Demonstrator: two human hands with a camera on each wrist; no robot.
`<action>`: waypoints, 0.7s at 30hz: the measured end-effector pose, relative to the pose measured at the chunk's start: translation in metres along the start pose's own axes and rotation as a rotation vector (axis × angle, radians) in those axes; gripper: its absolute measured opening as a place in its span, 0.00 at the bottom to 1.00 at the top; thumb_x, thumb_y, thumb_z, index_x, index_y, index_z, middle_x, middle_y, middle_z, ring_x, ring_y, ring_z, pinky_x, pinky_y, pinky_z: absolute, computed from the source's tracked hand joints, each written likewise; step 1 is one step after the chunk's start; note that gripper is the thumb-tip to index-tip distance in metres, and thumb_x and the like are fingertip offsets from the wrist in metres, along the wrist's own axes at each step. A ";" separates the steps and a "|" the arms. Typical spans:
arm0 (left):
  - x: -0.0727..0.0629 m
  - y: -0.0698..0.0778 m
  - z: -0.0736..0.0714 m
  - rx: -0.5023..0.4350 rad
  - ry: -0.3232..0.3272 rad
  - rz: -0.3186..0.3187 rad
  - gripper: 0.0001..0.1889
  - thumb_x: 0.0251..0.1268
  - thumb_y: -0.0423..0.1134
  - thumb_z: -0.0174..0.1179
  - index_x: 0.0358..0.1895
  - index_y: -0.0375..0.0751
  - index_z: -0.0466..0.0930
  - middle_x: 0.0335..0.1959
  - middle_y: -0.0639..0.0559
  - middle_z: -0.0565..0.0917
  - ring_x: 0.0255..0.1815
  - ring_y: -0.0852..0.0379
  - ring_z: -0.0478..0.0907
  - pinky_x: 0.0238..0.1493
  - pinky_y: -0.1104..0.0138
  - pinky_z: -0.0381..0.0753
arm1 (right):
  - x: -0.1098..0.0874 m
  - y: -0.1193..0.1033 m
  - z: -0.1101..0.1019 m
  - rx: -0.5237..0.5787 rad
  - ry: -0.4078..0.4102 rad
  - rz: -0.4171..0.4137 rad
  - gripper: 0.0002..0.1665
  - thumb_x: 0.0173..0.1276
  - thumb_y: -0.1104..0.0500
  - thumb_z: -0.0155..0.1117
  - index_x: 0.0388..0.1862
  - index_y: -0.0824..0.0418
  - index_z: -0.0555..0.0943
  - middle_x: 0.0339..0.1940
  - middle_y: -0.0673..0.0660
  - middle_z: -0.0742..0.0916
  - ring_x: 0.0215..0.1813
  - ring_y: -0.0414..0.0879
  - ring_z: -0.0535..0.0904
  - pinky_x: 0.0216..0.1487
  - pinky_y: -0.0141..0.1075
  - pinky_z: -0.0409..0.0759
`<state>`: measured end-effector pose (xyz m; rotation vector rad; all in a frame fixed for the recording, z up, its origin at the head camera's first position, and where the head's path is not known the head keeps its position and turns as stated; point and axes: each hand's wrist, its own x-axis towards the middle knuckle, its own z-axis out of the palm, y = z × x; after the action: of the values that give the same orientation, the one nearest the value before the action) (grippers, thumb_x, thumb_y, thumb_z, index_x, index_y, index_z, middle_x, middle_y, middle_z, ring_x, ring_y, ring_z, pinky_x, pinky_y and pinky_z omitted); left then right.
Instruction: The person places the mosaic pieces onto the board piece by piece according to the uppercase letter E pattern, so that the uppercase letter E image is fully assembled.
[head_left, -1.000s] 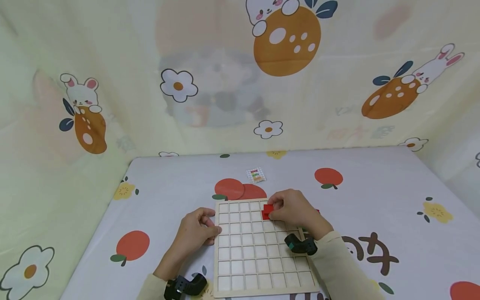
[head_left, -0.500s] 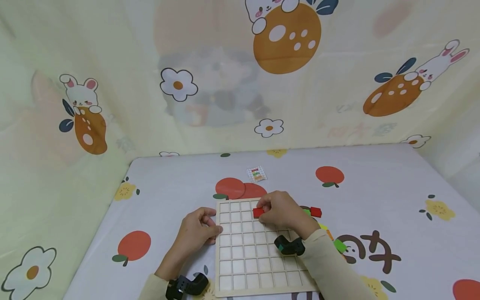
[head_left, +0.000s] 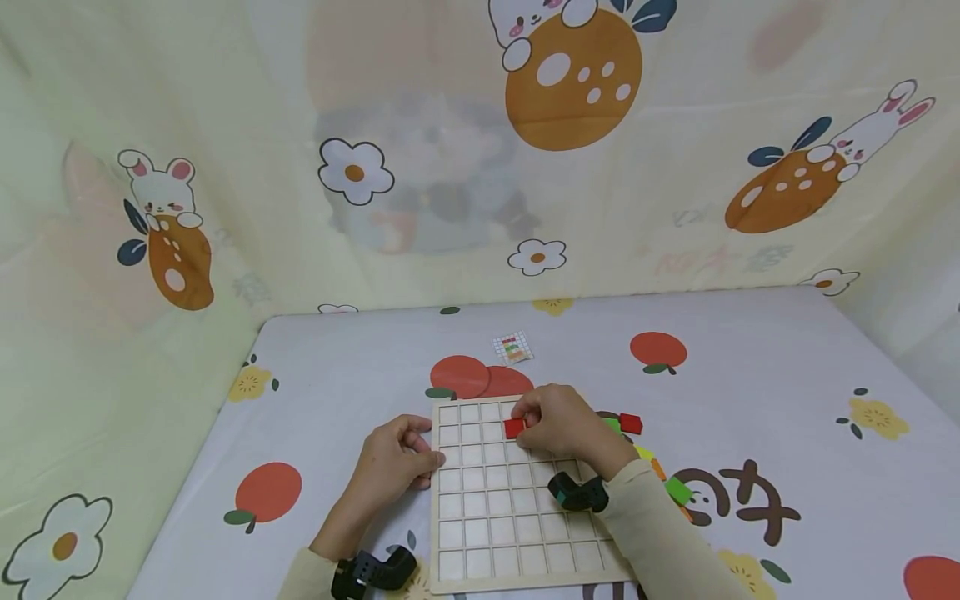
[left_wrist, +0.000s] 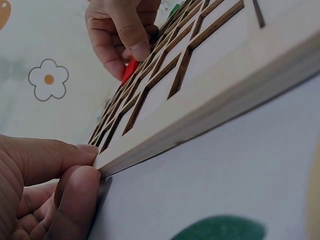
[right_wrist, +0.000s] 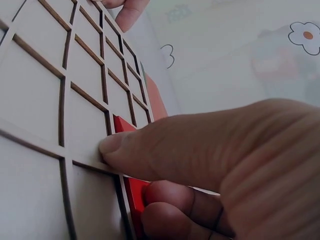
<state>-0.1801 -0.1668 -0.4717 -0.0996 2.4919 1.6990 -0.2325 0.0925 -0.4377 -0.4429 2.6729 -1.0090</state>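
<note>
A pale wooden grid board point(head_left: 487, 492) with square cells lies in front of me. My left hand point(head_left: 390, 454) holds its left edge, thumb and forefinger at the frame, as the left wrist view shows near the corner. My right hand point(head_left: 566, 425) is over the far part of the board and pinches a red tile point(head_left: 514, 428), partly covered by the fingers. In the right wrist view the thumb lies across the grid, with red showing above it and a red piece point(right_wrist: 133, 202) against the fingertips below; whether these are one or two tiles, I cannot tell.
Right of the board, partly behind the right arm, lie loose coloured pieces, among them a red block point(head_left: 631, 423) and a green block point(head_left: 678, 490). A small printed pattern card point(head_left: 513, 348) lies beyond the board. A patterned cloth point(head_left: 750, 375) covers the table.
My right hand has shifted left along the far part of the board with the red tile, then barely moved. Loose pieces at the right came into view. The left hand has stayed at the edge.
</note>
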 end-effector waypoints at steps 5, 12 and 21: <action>0.000 0.000 0.000 0.004 0.000 0.001 0.24 0.59 0.28 0.74 0.58 0.32 0.79 0.30 0.46 0.79 0.19 0.58 0.80 0.22 0.70 0.83 | -0.001 0.003 -0.001 -0.002 0.007 -0.025 0.14 0.60 0.65 0.77 0.46 0.60 0.88 0.24 0.50 0.78 0.35 0.44 0.74 0.35 0.36 0.73; 0.001 -0.002 -0.001 -0.004 0.005 -0.005 0.24 0.58 0.28 0.75 0.58 0.32 0.79 0.31 0.46 0.80 0.19 0.58 0.81 0.22 0.70 0.83 | -0.011 0.013 -0.009 0.007 0.073 -0.038 0.17 0.63 0.64 0.75 0.51 0.60 0.88 0.34 0.50 0.82 0.40 0.46 0.76 0.37 0.38 0.79; 0.002 -0.005 0.001 -0.014 -0.002 0.008 0.24 0.58 0.27 0.74 0.58 0.31 0.79 0.31 0.45 0.79 0.19 0.58 0.81 0.22 0.69 0.84 | -0.009 0.016 -0.003 -0.071 0.072 -0.104 0.10 0.62 0.64 0.75 0.43 0.56 0.92 0.33 0.50 0.81 0.39 0.45 0.74 0.37 0.37 0.76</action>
<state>-0.1809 -0.1676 -0.4768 -0.0900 2.4830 1.7187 -0.2284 0.1090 -0.4448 -0.5756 2.7824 -0.9774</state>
